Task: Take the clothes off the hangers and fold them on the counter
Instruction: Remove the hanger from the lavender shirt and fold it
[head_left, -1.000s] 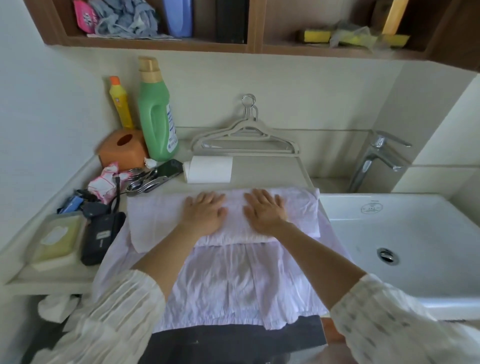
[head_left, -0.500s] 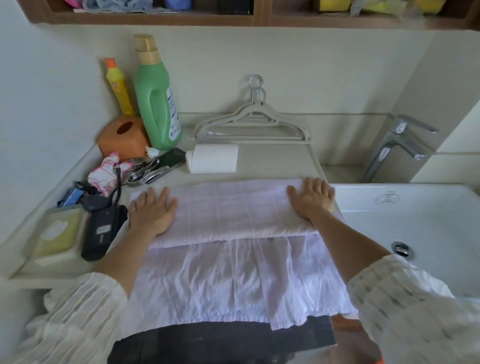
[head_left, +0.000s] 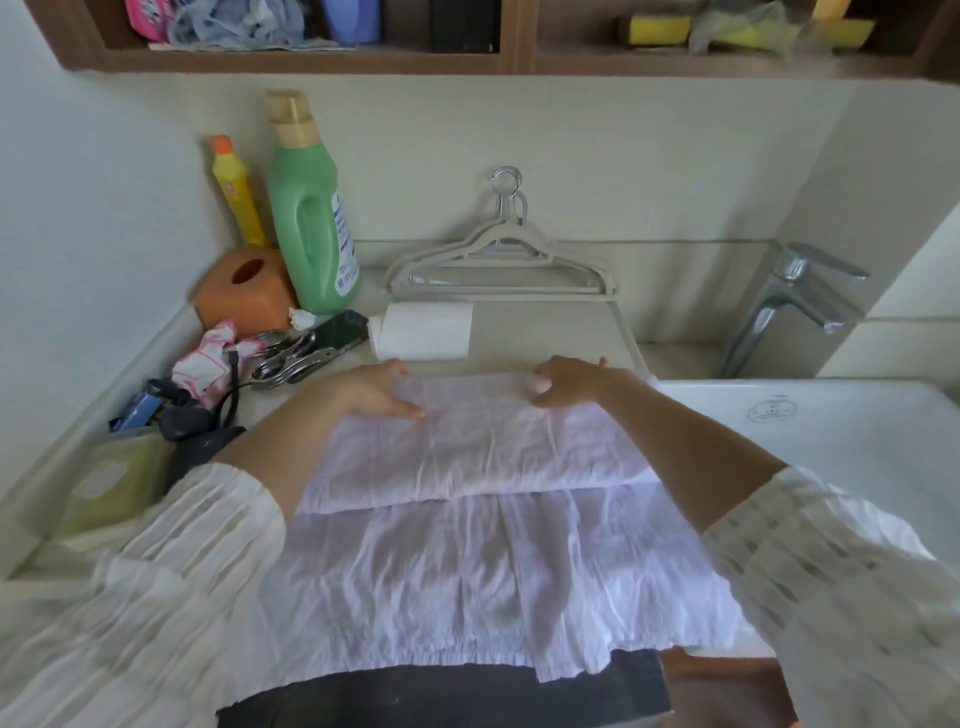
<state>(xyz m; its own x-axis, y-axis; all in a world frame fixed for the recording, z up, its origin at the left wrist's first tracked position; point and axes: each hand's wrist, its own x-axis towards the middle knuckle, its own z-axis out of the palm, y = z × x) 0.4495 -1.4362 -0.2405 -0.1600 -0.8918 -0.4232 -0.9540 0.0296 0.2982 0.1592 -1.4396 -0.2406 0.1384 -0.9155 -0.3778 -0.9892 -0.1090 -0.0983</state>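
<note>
A pale pink garment (head_left: 467, 561) lies spread on the counter (head_left: 545, 332), its lower hem hanging over the front edge. Its upper part is folded down into a thick band (head_left: 483, 452). My left hand (head_left: 376, 389) sits at the band's far left edge and my right hand (head_left: 571, 384) at its far right edge. On both, the thumb is on top and the fingers curl over the back of the fold. Two grey hangers (head_left: 501, 260), with no clothes on them, lean against the back wall.
A toilet roll (head_left: 423, 338) lies just behind the garment. At the left stand a green bottle (head_left: 311, 218), a yellow bottle (head_left: 236, 192), an orange tissue box (head_left: 244, 291), scissors (head_left: 291, 361) and small clutter. A white sink (head_left: 831, 441) and its faucet (head_left: 784, 301) are on the right.
My hands first swept outward along the folded band, then moved up and inward to its far edge, where the fingers now curl over it.
</note>
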